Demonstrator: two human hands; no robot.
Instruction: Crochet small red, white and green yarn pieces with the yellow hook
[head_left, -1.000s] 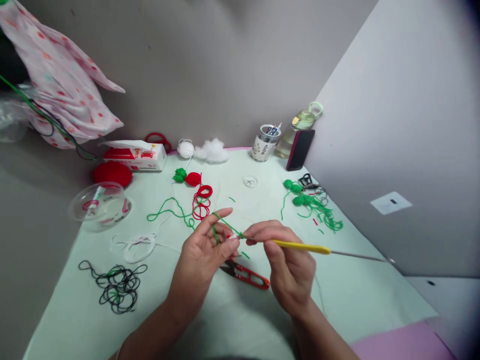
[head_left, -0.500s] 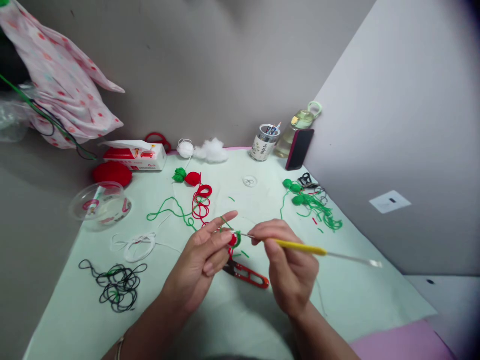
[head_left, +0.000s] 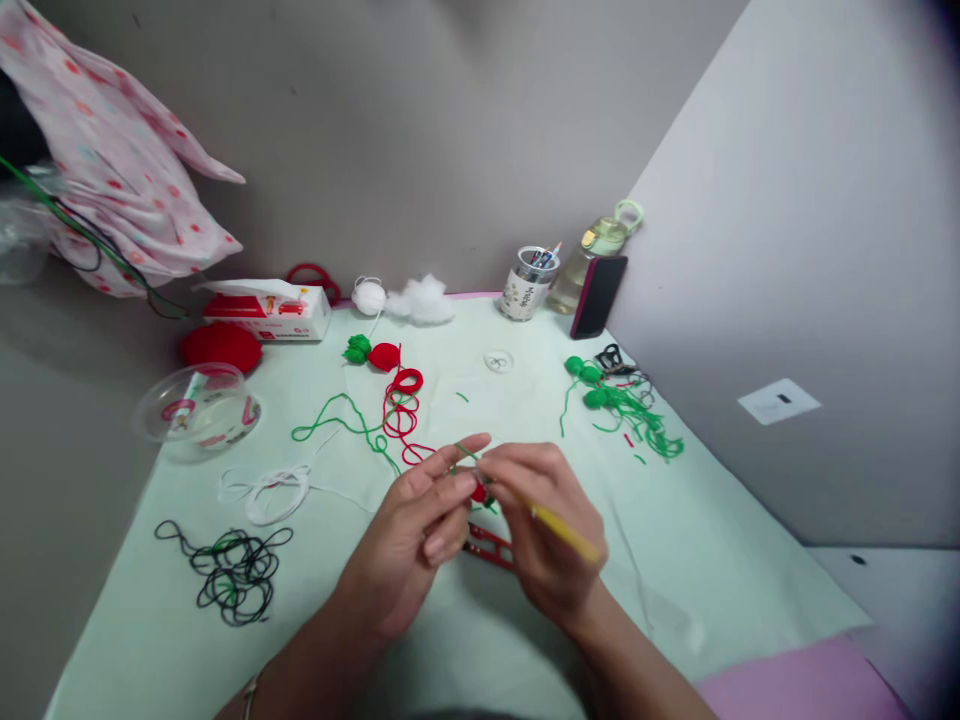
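Between the thumb and fingers of my left hand (head_left: 420,525) is a small red and green crochet piece (head_left: 479,492), partly hidden by both hands. Green yarn (head_left: 466,452) runs over the raised left index finger. My right hand (head_left: 551,520) grips a yellow-handled crochet hook (head_left: 564,532), its tip at the crochet piece and hidden among the fingertips. Below the hands, red thread snips (head_left: 489,547) lie on the table, partly covered by the right hand. Loops of red yarn (head_left: 401,412) and green yarn (head_left: 341,400) lie just beyond the left hand.
Tangled black cord (head_left: 236,580) and white cord (head_left: 277,495) lie at the left, near a clear plastic bowl (head_left: 142,420). At the back stand a tissue box (head_left: 281,312), a pen tin (head_left: 525,290), a bottle (head_left: 574,280) and a leaning phone (head_left: 598,298). Green yarn pieces (head_left: 637,420) lie right.
My right hand has moved left, close against my left hand, and the hook has turned, its handle now slanting down to the right. The crochet piece has shifted slightly right.
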